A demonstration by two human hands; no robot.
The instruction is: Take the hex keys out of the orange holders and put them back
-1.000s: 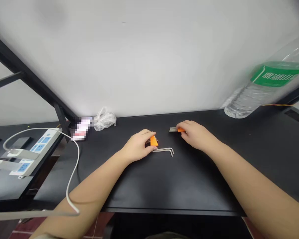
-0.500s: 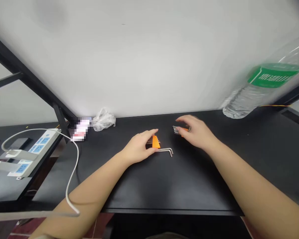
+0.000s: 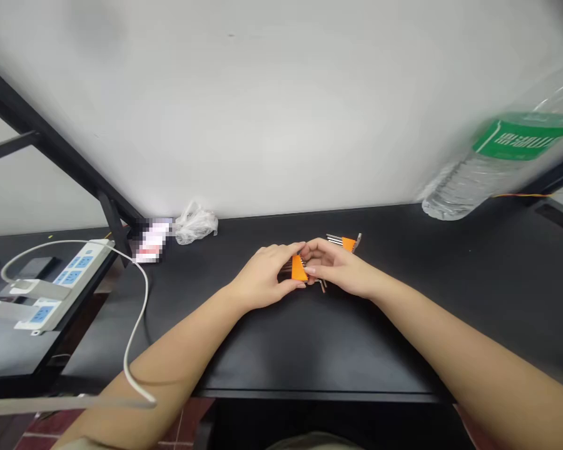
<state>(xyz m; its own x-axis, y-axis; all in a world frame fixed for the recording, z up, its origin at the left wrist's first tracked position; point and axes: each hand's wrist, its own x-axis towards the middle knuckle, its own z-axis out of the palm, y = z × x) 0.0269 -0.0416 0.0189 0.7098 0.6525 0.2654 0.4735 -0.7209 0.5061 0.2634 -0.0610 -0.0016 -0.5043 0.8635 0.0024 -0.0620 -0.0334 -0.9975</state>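
Note:
My left hand (image 3: 267, 275) is closed round an orange hex key holder (image 3: 299, 269), thumb below and fingers above. Dark key shafts show on its palm side. Bent ends of hex keys (image 3: 323, 286) stick out to the right, partly hidden by my right hand. My right hand (image 3: 340, 267) is curled against the holder's right side, thumb and fingertips closed on the hex key set; its exact grip is partly covered. Just behind the right hand, a second orange hex key holder (image 3: 348, 244) lies on the black table, its silver keys pointing left.
A crumpled clear plastic bag (image 3: 194, 224) lies by the wall, next to a blurred-out item (image 3: 154, 240). A large water bottle (image 3: 488, 165) stands at the back right. On the left are a white power strip (image 3: 70, 281) and a looping white cable (image 3: 143, 306).
My right hand has left the second orange holder on the table and moved left and toward me, closing against the set in my left hand. The left hand keeps its hold.

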